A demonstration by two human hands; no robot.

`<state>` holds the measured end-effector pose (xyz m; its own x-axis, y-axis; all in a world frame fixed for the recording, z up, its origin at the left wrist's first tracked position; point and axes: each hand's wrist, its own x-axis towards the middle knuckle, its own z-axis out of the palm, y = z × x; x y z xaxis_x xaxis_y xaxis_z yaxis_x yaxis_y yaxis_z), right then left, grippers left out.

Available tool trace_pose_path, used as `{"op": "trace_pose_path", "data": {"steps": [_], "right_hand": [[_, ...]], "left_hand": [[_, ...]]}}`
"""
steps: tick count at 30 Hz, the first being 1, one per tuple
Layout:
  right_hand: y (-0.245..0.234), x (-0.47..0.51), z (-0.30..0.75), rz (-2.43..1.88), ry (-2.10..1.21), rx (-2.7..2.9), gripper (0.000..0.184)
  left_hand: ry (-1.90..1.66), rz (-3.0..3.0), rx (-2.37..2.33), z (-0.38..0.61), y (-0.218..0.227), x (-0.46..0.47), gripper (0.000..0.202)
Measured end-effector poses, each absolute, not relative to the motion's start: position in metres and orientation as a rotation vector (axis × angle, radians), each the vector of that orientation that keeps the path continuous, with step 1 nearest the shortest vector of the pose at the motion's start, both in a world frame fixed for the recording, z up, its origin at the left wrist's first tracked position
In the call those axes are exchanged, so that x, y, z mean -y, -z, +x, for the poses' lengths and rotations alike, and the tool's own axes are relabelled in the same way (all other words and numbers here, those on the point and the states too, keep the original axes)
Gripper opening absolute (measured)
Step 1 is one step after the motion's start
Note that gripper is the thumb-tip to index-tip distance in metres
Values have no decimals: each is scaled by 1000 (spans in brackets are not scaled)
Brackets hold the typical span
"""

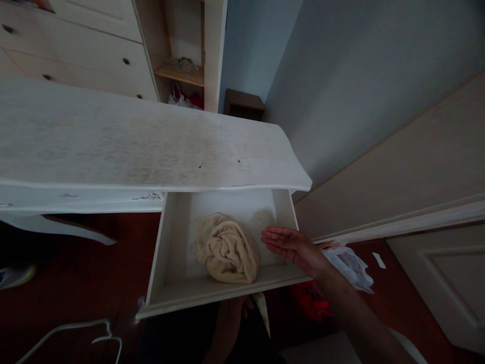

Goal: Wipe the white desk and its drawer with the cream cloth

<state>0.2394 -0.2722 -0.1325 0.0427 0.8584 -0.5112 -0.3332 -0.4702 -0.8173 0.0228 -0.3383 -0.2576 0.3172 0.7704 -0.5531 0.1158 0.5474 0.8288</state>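
Observation:
A beige rolled cloth (229, 250) lies in a loose coil, with one flatter flap at its left, inside the pulled-out white drawer (172, 253). My right hand (290, 245) is over the drawer's right side, fingers stretched out toward the cloth and apart from it, holding nothing. Below the drawer front, in shadow, my left hand (232, 311) has its fingers partly curled. Beside those fingers hangs a narrow pale strip of cloth (262, 309). The drawer's edge hides part of the left hand, so what it holds cannot be made out.
The drawer belongs to a white table (170, 136) with a worn, stained top. A hanger (68, 326) is at lower left. A plastic bag (348, 265) and a red item (312, 301) lie at right on the floor. Behind stand a cabinet (76, 43) and a small brown box (246, 101).

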Motion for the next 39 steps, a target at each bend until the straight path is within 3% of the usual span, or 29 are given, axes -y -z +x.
{"op": "trace_pose_path", "data": {"steps": [6,14,18,23,28,32,39], "right_hand": [[136,276,237,-1466,-1514,780,57],[120,261,165,-1450,-1136,2148,71],[128,242,140,-1371,-995,2396,79],[134,222,146,-1409,-1114,2169,59],[137,205,187,-2066,-625,2014,31],[146,199,221,-2510,-326,2018,25],[158,204,224,-2607,-191,2128,30]], "left_hand": [[-539,922,-1192,22,249,337,68],[-588,907,-1174,26,253,337,65],[-590,913,-1186,26,256,338,66],[-572,911,-1140,24,258,337,66],[-533,930,-1144,21,264,336,67],[-521,936,-1098,20,262,335,66],[-549,911,-1150,22,258,339,65]]}}
